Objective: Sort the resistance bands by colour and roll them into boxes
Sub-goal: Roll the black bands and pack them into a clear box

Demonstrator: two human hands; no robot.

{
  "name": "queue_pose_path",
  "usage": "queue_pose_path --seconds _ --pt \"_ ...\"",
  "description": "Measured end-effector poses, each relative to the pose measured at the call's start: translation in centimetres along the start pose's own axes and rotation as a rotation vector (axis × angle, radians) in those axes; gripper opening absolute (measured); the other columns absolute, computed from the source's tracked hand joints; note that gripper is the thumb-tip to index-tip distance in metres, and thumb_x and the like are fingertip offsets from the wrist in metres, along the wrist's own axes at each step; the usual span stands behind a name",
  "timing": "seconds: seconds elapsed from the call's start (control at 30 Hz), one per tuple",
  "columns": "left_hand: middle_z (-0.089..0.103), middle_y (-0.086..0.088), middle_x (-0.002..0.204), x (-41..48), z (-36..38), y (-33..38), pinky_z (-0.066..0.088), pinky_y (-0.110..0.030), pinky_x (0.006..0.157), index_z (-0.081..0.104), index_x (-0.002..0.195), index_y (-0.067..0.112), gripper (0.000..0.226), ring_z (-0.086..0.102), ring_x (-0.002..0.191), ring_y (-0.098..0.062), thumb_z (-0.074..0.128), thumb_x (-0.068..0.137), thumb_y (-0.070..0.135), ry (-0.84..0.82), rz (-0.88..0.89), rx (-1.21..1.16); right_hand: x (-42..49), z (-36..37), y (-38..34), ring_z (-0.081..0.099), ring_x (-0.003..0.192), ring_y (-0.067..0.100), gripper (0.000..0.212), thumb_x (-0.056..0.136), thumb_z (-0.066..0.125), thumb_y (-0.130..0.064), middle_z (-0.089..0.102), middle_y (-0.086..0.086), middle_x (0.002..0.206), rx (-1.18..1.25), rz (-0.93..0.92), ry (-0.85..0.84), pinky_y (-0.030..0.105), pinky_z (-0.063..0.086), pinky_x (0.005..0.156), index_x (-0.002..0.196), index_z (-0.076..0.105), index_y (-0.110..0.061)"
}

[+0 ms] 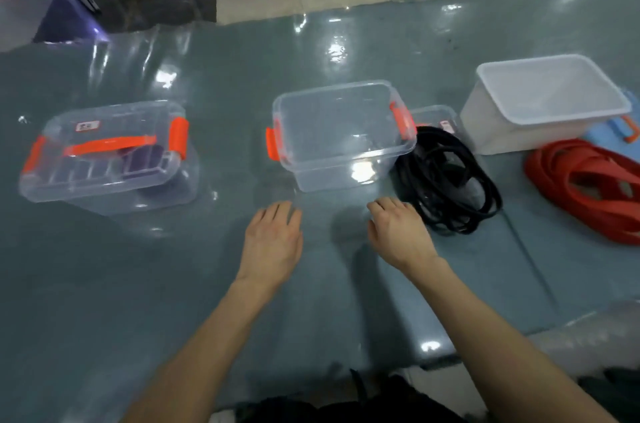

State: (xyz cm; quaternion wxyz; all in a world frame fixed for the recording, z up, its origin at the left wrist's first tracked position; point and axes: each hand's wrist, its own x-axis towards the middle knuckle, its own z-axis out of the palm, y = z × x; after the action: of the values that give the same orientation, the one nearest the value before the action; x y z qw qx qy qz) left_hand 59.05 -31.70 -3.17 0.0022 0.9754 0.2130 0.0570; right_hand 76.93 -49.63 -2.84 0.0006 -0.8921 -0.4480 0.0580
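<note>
An open clear box (341,159) with orange clips stands in the middle, nothing inside it. Just in front of it my left hand (273,239) and my right hand (398,230) hover over the mat, fingers relaxed, holding nothing. A tangle of black bands (450,183) lies right of the box, beside my right hand. Red bands (585,185) are heaped at the far right. At the left a lidded clear box (104,159) with an orange handle holds something dark purple.
A white tub (547,103) stands at the back right, a blue lid (616,133) partly under it. A clear lid (436,117) lies behind the black bands. The grey-green mat (138,284) is covered with glossy film; tiled floor lies beyond it.
</note>
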Motion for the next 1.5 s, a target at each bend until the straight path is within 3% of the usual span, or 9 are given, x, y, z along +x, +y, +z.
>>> queue_pose_path --seconds 0.2,0.4,0.53,0.73,0.93,1.1,1.23,1.4,1.5 --pt "0.033 -0.024 0.172 5.4 0.8 10.5 0.029 -0.062 0.127 0.047 0.162 0.011 0.072 0.031 0.161 -0.043 0.071 0.095 0.027 0.068 0.009 -0.01 -1.3 0.5 10.8 0.06 0.114 0.036 0.032 0.096 0.064 -0.031 0.064 0.012 0.118 0.108 0.075 0.13 0.05 0.049 0.095 0.119 0.066 -0.008" --pt "-0.002 -0.014 0.182 11.6 2.5 14.1 0.006 -0.07 0.13 0.005 0.175 0.025 0.099 -0.002 0.168 -0.039 0.062 0.099 0.052 -0.031 -0.102 0.107 0.8 1.4 15.7 0.046 0.141 0.038 0.108 0.083 0.072 -0.072 0.047 0.019 0.149 0.076 0.327 -0.034 0.055 0.037 0.115 0.158 0.032 -0.005" --pt "0.0 -0.015 0.182 11.9 3.5 14.5 0.008 -0.072 0.129 0.007 0.175 0.023 0.105 -0.003 0.168 -0.039 0.067 0.093 0.053 -0.001 -0.132 0.098 1.2 2.2 17.4 0.064 0.112 0.035 0.072 0.095 0.067 -0.057 0.055 0.014 0.132 -0.003 0.251 -0.047 0.054 0.044 0.107 0.145 0.048 -0.01" --pt "0.004 -0.014 0.182 11.7 3.6 14.8 0.007 -0.071 0.129 0.014 0.174 0.022 0.108 -0.002 0.169 -0.038 0.074 0.087 0.044 0.012 -0.149 0.098 0.8 1.4 18.8 0.069 0.104 0.036 0.021 0.1 0.061 -0.02 0.072 0.014 0.111 0.276 0.191 -0.07 0.043 0.055 0.085 0.117 0.058 -0.009" --pt "0.009 -0.008 0.183 12.4 1.3 14.4 0.005 -0.066 0.131 0.017 0.174 0.028 0.1 0.003 0.169 -0.034 0.068 0.087 0.028 -0.103 -0.185 0.003 1.3 -6.4 20.4 0.068 0.118 0.035 0.039 0.097 0.067 -0.018 0.075 0.01 0.127 0.588 0.187 0.202 0.039 0.05 0.101 0.136 0.067 -0.015" --pt "0.032 -0.007 0.176 13.9 -4.4 15.5 0.019 -0.046 0.135 0.038 0.166 0.018 0.079 0.019 0.167 -0.024 0.075 0.096 0.02 0.043 -0.164 -0.54 1.8 -15.2 21.6 0.068 0.113 0.024 0.034 0.098 0.068 -0.016 0.076 0.001 0.12 0.708 0.02 0.315 0.031 0.049 0.1 0.131 0.071 -0.018" --pt "0.042 0.017 0.169 15.1 -11.6 17.6 0.026 -0.016 0.125 0.036 0.166 0.035 0.086 0.035 0.154 0.007 0.083 0.094 0.038 0.132 -0.012 -0.863 1.4 -21.4 20.0 0.068 0.094 0.012 0.027 0.097 0.066 -0.014 0.076 -0.008 0.1 0.789 -0.158 0.288 0.034 0.055 0.093 0.121 0.075 -0.022" --pt "0.069 0.008 0.14 14.0 -17.8 15.9 0.042 -0.032 0.123 0.055 0.153 0.026 0.048 0.06 0.137 -0.005 0.069 0.107 0.025 0.221 0.006 -0.928 1.2 -27.1 15.7 0.075 0.097 0.012 0.021 0.103 0.067 -0.012 0.079 -0.004 0.101 0.919 -0.374 0.138 0.03 0.057 0.092 0.12 0.076 -0.016" --pt "0.076 0.007 0.114 11.8 -19.2 12.6 0.056 -0.035 0.106 0.068 0.126 0.02 0.017 0.072 0.117 -0.012 0.058 0.113 0.025 0.265 -0.044 -0.931 1.7 -28.7 12.4 0.077 0.1 0.013 0.022 0.104 0.068 -0.018 0.081 -0.003 0.105 0.999 -0.443 0.07 0.037 0.06 0.098 0.125 0.076 -0.018"
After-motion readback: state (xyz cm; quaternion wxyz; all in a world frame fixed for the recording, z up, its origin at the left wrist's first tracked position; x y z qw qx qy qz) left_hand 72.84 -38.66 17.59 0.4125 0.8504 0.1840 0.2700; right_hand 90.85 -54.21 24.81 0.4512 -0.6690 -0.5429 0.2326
